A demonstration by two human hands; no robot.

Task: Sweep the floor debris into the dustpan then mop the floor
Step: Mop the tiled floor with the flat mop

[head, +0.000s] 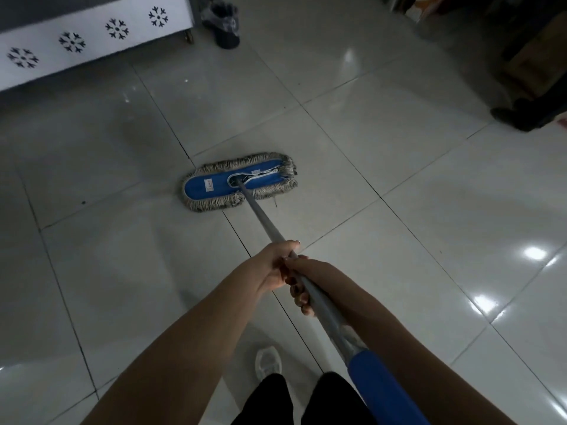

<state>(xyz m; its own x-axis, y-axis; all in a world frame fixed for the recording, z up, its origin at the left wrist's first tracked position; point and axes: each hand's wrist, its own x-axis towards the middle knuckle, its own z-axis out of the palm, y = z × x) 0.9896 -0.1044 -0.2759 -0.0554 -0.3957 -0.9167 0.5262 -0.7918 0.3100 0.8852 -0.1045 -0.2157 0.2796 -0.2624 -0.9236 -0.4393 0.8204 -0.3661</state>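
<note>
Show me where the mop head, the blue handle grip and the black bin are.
mop head [214, 186]: head view, blue top left of the pole joint.
blue handle grip [382, 391]: head view, middle of the grip.
black bin [226, 34]: head view, its dark side wall.

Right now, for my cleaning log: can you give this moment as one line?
phase: mopping | left hand: grips mop handle | right hand: grips it nearer the body | mop head: flat on floor

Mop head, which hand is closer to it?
Left. The left hand grips the pole on the side toward the mop head; the right hand grips just behind it.
</note>
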